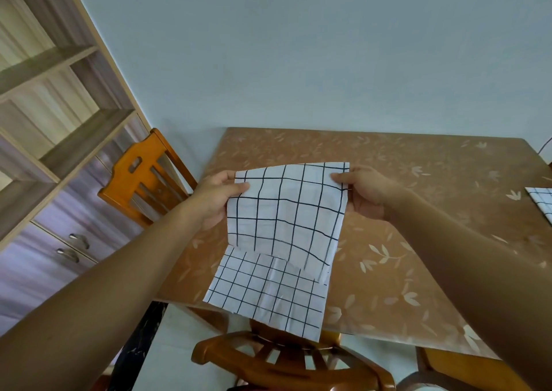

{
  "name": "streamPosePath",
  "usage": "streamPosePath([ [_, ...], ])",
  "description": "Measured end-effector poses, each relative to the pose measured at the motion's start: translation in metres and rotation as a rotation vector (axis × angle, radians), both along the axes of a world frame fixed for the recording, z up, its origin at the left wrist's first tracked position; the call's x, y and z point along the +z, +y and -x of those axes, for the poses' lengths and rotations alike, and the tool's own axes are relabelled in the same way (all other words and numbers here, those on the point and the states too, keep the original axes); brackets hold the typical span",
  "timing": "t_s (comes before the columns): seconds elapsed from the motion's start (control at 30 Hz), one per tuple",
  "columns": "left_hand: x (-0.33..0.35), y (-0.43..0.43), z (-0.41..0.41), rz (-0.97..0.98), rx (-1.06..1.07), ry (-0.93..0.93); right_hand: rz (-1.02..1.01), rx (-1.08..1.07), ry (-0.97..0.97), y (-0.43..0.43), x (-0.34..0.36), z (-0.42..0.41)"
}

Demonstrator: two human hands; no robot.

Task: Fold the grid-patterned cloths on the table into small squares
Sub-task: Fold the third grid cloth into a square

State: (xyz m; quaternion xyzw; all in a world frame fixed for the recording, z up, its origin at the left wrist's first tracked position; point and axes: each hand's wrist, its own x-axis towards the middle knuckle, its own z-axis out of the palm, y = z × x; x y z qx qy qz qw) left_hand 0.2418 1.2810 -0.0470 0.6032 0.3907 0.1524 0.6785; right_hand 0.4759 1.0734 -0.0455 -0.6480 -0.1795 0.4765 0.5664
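A white cloth with a dark grid pattern (pixel 280 217) hangs in the air above the table's near left part. My left hand (pixel 215 199) pinches its upper left corner and my right hand (pixel 367 192) pinches its upper right corner. The cloth is doubled over, and a lower layer (pixel 268 295) drapes down past the table's front edge. A second grid-patterned cloth (pixel 542 200) lies flat at the table's right edge, mostly cut off by the frame.
The table (pixel 403 181) has a brown leaf-patterned cover and stands against a pale wall. One wooden chair (pixel 143 178) stands at its left end, another (pixel 283 360) at the front below the cloth. A shelf cabinet with drawers (pixel 53 139) fills the left side.
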Motion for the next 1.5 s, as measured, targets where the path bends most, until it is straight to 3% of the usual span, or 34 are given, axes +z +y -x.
streamPosePath([
  [0.13, -0.001, 0.0, 0.001, 0.015, 0.021, -0.004, -0.044, 0.004, 0.052, -0.001, 0.0, 0.001],
  [0.23, -0.001, 0.001, 0.002, 0.002, 0.028, 0.022, -0.066, 0.121, 0.095, -0.004, 0.001, 0.002],
  [0.43, -0.004, 0.0, 0.0, -0.101, 0.091, 0.013, 0.008, 0.236, -0.039, -0.006, 0.003, 0.006],
  [0.53, -0.005, 0.001, 0.002, -0.153, 0.088, 0.007, 0.0, 0.162, -0.139, -0.004, -0.002, 0.008],
  [0.83, 0.0, -0.002, 0.006, -0.07, 0.03, -0.101, -0.084, -0.037, -0.032, -0.001, -0.01, 0.003],
  [1.03, -0.005, 0.003, 0.011, -0.197, -0.031, -0.023, -0.029, -0.09, -0.156, -0.001, -0.004, 0.012],
  [1.3, -0.006, 0.002, 0.017, -0.315, 0.065, -0.025, -0.053, -0.045, -0.17, 0.0, 0.003, 0.023],
  [1.5, -0.001, 0.004, 0.022, -0.273, 0.066, -0.008, -0.052, -0.25, -0.226, 0.003, 0.006, 0.027],
])
